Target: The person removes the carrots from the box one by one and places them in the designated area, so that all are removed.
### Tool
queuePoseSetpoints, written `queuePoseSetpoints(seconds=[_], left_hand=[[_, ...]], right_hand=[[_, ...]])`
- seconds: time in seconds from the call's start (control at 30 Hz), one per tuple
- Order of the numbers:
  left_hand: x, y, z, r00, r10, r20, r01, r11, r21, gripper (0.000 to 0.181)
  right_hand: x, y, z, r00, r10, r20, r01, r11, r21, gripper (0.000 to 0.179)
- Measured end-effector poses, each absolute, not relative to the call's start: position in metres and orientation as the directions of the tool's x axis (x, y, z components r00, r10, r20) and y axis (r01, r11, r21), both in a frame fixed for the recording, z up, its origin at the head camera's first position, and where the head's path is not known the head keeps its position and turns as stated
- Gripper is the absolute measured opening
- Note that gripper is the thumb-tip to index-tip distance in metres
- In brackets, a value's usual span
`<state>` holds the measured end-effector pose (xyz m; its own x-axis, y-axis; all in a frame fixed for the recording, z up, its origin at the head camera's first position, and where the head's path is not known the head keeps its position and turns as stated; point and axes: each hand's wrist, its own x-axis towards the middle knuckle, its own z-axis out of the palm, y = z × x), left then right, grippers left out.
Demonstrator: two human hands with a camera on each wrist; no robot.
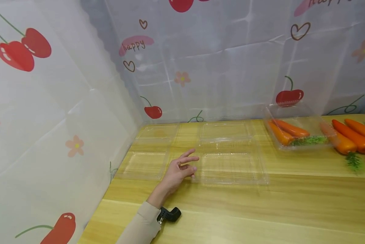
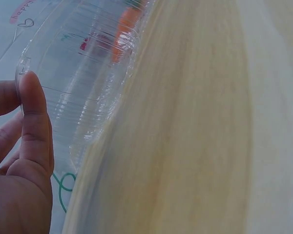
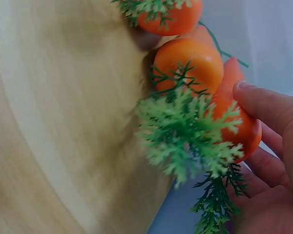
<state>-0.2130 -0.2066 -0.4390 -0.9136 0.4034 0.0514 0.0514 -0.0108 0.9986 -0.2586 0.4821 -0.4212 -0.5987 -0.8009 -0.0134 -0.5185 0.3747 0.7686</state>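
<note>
With thumb and forefinger my left hand (image 1: 180,173) pinches the left edge of an open clear plastic clamshell box (image 1: 228,183) lying on the table. In the left wrist view the thumb (image 2: 33,102) and forefinger are on the rim of that clear box (image 2: 83,92). My right hand (image 3: 278,161) shows only in the right wrist view. It grips an orange toy carrot (image 3: 246,131) with green leaves, thumb on one side and fingers on the other. Other carrots (image 3: 190,61) lie close beside it.
A second open clear box (image 1: 145,177) lies left of my left hand. At the right back another clear box (image 1: 295,147) has carrots (image 1: 293,128) in it. Several loose carrots (image 1: 356,135) lie to its right. Patterned sheeting (image 1: 206,67) borders the wooden table (image 1: 231,210).
</note>
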Motion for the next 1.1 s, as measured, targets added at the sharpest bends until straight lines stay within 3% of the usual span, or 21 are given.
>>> queuePoseSetpoints(seconds=[0.07, 0.17, 0.23, 0.47, 0.83, 1.0, 1.1], left_hand=[[-0.213, -0.207, -0.440, -0.914, 0.402, 0.053, 0.052, -0.014, 0.999, 0.045], [-0.214, -0.207, -0.440, -0.913, 0.403, 0.055, 0.053, -0.015, 0.998, 0.045], [-0.214, -0.207, -0.440, -0.913, 0.404, 0.054, 0.052, -0.015, 0.999, 0.045], [-0.214, -0.206, -0.440, -0.912, 0.406, 0.055, 0.053, -0.015, 0.998, 0.045], [-0.215, -0.206, -0.440, -0.913, 0.404, 0.054, 0.051, -0.019, 0.999, 0.044], [-0.214, -0.207, -0.440, -0.912, 0.408, 0.050, 0.043, -0.026, 0.999, 0.045], [-0.213, -0.207, -0.440, -0.910, 0.411, 0.051, 0.043, -0.028, 0.999, 0.046]], right_hand=[[-0.259, 0.482, -0.427, -0.611, -0.790, 0.050, -0.509, 0.441, 0.739, 0.111], [-0.255, 0.480, -0.436, -0.632, -0.738, 0.236, -0.554, 0.644, 0.527, 0.117], [-0.254, 0.478, -0.439, -0.634, -0.720, 0.282, -0.550, 0.677, 0.490, 0.117], [-0.257, 0.474, -0.439, -0.584, -0.759, 0.287, -0.595, 0.641, 0.484, 0.110], [-0.249, 0.468, -0.446, -0.659, -0.681, 0.319, -0.607, 0.732, 0.309, 0.098], [-0.252, 0.471, -0.453, -0.671, -0.662, 0.333, -0.597, 0.749, 0.286, 0.094], [-0.259, 0.478, -0.460, -0.644, -0.679, 0.352, -0.600, 0.734, 0.319, 0.089]])
